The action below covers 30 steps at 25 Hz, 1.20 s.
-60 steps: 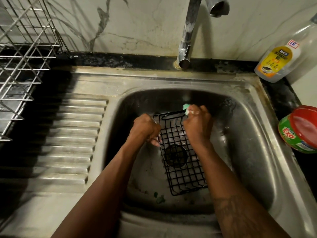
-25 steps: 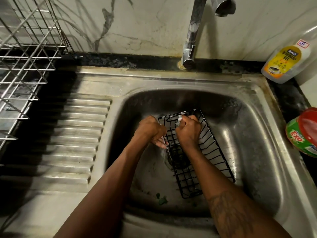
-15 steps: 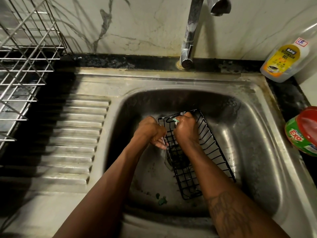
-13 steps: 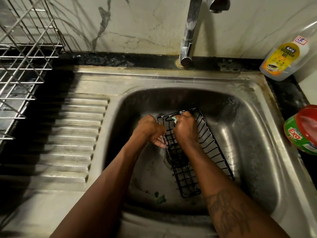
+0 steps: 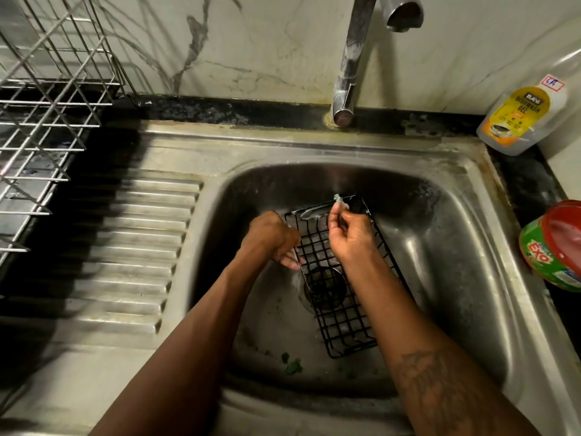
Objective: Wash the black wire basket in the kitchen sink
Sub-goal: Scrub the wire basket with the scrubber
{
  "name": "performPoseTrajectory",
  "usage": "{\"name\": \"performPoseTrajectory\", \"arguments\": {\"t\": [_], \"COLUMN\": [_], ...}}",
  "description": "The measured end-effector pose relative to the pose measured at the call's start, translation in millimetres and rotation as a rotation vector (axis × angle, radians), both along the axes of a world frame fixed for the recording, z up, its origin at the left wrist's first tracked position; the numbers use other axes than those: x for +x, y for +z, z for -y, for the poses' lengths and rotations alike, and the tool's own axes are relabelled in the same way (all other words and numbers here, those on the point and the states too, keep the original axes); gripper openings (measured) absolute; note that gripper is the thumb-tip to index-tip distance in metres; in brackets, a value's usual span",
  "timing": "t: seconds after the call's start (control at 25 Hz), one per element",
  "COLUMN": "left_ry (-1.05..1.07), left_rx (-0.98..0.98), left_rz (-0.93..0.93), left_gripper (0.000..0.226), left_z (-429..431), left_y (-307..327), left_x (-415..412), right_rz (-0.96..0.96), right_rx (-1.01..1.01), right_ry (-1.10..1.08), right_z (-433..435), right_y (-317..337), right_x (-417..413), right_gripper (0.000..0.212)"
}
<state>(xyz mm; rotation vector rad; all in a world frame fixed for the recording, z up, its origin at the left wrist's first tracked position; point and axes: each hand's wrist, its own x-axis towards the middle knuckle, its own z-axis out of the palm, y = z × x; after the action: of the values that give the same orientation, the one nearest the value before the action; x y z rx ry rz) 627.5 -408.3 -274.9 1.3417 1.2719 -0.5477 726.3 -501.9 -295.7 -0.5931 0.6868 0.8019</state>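
A view from above, looking down into a stainless steel sink (image 5: pixel 456 278) with a ribbed drainboard (image 5: pixel 135 247) along its left side. The black wire basket (image 5: pixel 339 309), a long rectangular grid with low sides, lies in the middle of the basin over the drain (image 5: pixel 325 286). Its far short end points toward the basin's back wall and its near end toward the front right. It looks tipped slightly, though how much is hard to tell. The person's left hand (image 5: pixel 270 237) grips the basket's left long edge near the far corner, fingers curled tightly round the wire. The right hand (image 5: pixel 349 237) is over the basket's far end, palm turned partly up. Its fingertips are pressed together and pinch a small pale green scrubber piece (image 5: pixel 339 198) at the far rim. Both bare forearms reach in from the front edge of the sink, and the right one bears a dark tattoo. A few green scraps (image 5: pixel 292 365) lie on the basin floor near the front. A chrome tap (image 5: pixel 349 58) rises from the back rim. At the back right corner stands a clear dishwash gel bottle (image 5: pixel 522 118) with a yellow label. Along the right edge a green tub (image 5: pixel 553 247) with a red lid sits on the dark counter. A silver wire dish rack (image 5: pixel 47 105) stands at the far left.
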Motion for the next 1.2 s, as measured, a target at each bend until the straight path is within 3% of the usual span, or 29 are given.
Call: {"name": "performPoseTrajectory", "arguments": {"t": [0.08,0.16,0.32,0.4,0.52,0.6,0.68,0.88,0.96,1.08,1.2], "left_ry": [-0.009,0.005,0.039,0.055,0.028,0.041,0.042,0.072,0.071,0.06,0.01], "left_rx": [0.003,0.013,0.062,0.184,0.15,0.077,0.073,0.099,0.067,0.126,0.052], "left_rz": [-0.002,0.012,0.076,0.156,0.125,0.074,0.048,0.039,0.035,0.106,0.025], "left_gripper": [0.033,0.03,0.023,0.018,0.033,0.055,0.062,0.027,0.031,0.019,0.015], "left_z": [4.9,6.6,5.6,6.1,3.3,-7.0,-11.3,6.8,9.2,9.9,12.3], "left_y": [5.2,6.9,4.6,1.6,-3.1,-23.8,-35.0,12.0,11.8,12.1,17.6], "left_x": [-1.7,-2.2,-8.1,-11.4,-8.5,-2.6,0.8,-5.4,-8.4,-7.1,-7.9], "right_rz": [0.028,0.133,0.601,0.74,0.705,0.615,0.577,0.517,0.558,0.606,0.576], "right_rx": [-0.012,-0.118,-0.541,-0.712,-0.74,-0.625,-0.529,-0.723,-0.827,-0.91,-0.962], "right_ry": [-0.059,0.029,0.437,0.582,0.58,0.517,0.477,0.517,0.496,0.461,0.326], "right_z": [2.9,0.3,-7.4,-10.7,-11.9,-11.5,-11.9,-11.1,-10.9,-11.9,-8.2], "right_y": [2.2,-1.4,-16.6,-19.9,-15.0,-9.5,-6.8,-28.4,-34.1,-38.4,-44.1], "right_x": [3.1,-4.2,-28.0,-39.4,-42.9,-42.5,-43.1,-45.2,-44.5,-32.5,-15.1], "right_gripper": [0.019,0.014,0.017,0.015,0.017,0.017,0.016,0.017,0.022,0.022,0.022]}}
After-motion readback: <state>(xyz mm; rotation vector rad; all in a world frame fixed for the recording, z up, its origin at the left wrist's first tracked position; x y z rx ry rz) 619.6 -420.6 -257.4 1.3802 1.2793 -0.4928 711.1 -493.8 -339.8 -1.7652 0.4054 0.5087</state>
